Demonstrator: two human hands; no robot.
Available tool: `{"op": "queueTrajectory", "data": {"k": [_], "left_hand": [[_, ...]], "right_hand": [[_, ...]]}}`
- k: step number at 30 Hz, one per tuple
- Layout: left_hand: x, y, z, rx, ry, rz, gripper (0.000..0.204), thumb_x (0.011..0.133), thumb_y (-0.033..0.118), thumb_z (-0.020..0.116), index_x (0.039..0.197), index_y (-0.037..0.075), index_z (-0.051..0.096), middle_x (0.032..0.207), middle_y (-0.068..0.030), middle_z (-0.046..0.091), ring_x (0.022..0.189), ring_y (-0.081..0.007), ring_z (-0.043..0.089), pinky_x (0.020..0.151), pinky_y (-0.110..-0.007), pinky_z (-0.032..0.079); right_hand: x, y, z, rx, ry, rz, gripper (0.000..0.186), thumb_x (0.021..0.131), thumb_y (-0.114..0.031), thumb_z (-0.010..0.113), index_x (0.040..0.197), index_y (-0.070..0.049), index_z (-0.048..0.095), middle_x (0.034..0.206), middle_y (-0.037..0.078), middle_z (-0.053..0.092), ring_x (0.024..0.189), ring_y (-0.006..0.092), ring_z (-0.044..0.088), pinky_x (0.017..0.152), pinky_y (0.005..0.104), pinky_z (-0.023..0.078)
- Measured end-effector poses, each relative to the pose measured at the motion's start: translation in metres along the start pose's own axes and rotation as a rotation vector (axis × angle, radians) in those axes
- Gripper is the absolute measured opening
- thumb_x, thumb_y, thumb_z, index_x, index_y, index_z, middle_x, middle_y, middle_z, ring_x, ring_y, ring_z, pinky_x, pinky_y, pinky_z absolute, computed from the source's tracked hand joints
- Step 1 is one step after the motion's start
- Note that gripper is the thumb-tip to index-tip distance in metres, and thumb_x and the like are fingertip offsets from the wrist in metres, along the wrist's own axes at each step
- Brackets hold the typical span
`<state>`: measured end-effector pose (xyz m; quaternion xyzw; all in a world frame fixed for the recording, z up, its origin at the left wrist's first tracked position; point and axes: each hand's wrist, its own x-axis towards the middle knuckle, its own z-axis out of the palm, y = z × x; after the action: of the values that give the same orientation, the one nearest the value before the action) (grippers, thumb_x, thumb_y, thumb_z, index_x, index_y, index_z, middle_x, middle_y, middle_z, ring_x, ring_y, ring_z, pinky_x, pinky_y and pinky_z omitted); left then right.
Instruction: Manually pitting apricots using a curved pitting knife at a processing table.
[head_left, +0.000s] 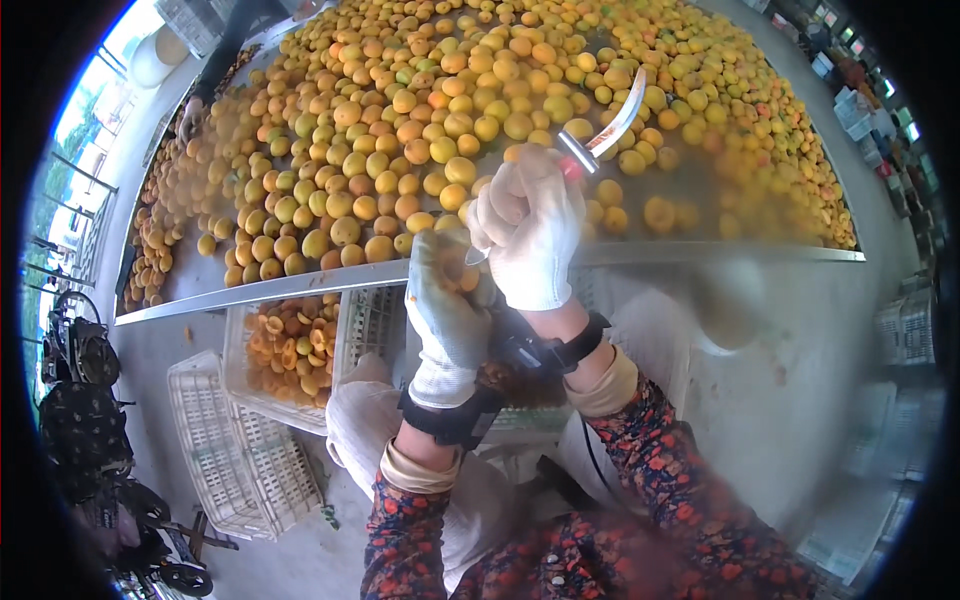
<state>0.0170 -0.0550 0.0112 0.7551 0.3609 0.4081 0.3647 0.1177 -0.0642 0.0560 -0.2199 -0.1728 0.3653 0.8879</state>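
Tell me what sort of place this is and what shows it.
Probably a fruit-processing shed: a broad metal-edged table is covered in orange-yellow fruit, a pale crate below holds cut fruit, and the gloved right hand grips a curved knife.

White crates (207, 440) sit together on the floor (760, 410), inward from its left edge, where a black wheeled frame (88, 425) stands near a railing (85, 175). A pale tank (158, 57) occupies its far left corner. Blurred stacked bins (908, 330) line its right edge.
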Motion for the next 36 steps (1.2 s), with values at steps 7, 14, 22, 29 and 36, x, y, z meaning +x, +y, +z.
{"op": "queueTrajectory", "data": {"k": [7,14,22,29,36], "left_hand": [[0.002,-0.009,0.011,-0.189,0.055,-0.182,0.019,0.091,0.008,0.045,0.100,-0.004,0.056,0.088,-0.0113,0.058,0.079,-0.0211,0.058,0.070,-0.033,0.048],[0.006,-0.013,0.014,0.094,0.068,-0.070,0.029,0.083,0.017,0.064,0.098,-0.005,0.053,0.085,-0.0198,0.060,0.078,-0.0318,0.061,0.067,-0.038,0.047],[-0.001,-0.029,0.016,-0.373,0.189,-0.165,0.012,0.086,0.003,0.047,0.096,0.000,0.052,0.086,-0.0132,0.052,0.078,-0.0276,0.056,0.069,-0.035,0.046],[0.007,0.010,0.000,-0.664,0.052,-0.524,0.017,0.091,0.012,0.043,0.077,0.003,0.048,0.067,-0.0014,0.044,0.056,-0.0145,0.044,0.045,-0.026,0.036],[0.008,-0.007,0.002,-0.029,0.033,0.009,0.013,0.088,0.013,0.054,0.096,0.002,0.052,0.089,-0.0056,0.056,0.076,-0.0137,0.056,0.062,-0.025,0.044]], "right_hand": [[-0.011,0.019,-0.004,-0.099,-0.048,-0.155,0.012,0.092,-0.010,0.059,0.098,-0.005,0.050,0.071,0.002,0.051,0.051,0.0065,0.046,0.044,0.0206,0.037],[-0.010,0.028,-0.022,-0.069,-0.120,-0.021,0.012,0.089,-0.006,0.062,0.096,-0.003,0.052,0.082,0.004,0.060,0.065,0.0072,0.058,0.057,0.0206,0.049],[-0.019,0.044,0.000,-0.368,-0.157,-0.311,0.014,0.085,-0.013,0.069,0.082,-0.005,0.057,0.066,-0.002,0.054,0.058,0.0039,0.052,0.052,0.0189,0.041],[0.001,0.014,-0.006,0.049,0.044,0.017,0.028,0.092,-0.022,0.060,0.071,-0.011,0.045,0.053,-0.003,0.037,0.037,0.0079,0.032,0.036,0.0232,0.026],[0.004,0.014,-0.009,0.223,0.137,0.189,0.032,0.093,-0.024,0.055,0.067,-0.012,0.040,0.049,-0.002,0.032,0.034,0.0107,0.026,0.034,0.0270,0.024]]}}
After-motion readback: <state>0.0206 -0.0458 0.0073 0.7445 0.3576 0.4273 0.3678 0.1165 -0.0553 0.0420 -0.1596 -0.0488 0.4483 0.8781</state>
